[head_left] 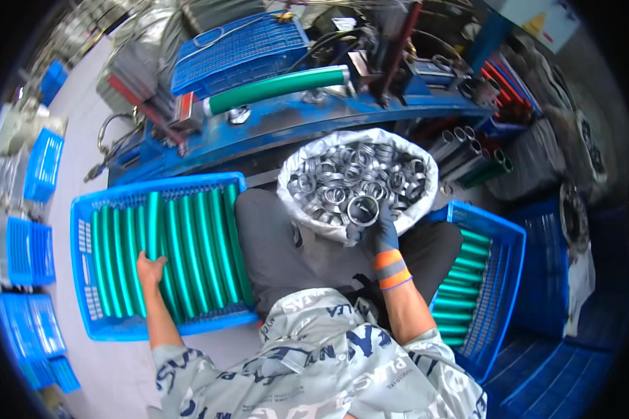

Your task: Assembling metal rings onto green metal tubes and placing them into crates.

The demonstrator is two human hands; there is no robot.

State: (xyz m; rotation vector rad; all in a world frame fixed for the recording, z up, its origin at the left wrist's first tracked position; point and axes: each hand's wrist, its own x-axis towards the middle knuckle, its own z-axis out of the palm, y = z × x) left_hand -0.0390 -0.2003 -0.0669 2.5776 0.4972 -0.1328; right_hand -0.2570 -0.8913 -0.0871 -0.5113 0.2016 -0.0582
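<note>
Green plastic tubes (pixel 182 244), long and smooth, lie side by side lengthwise in a blue slotted plastic crate (pixel 91 279), so the bare left hand (pixel 150 271) can close over the near end of one without disturbing those on either side of its grasp. Further right, the gloved right hand (pixel 381 234) pinches a shiny metal ring (pixel 363 209) at its lower rim, lifted just clear of the heap in the white plastic sack (pixel 293 174) that stands open directly beyond that grip. Right of the gloved wrist, a second blue crate (pixel 500 237) holds more green tubes within reach.
</note>
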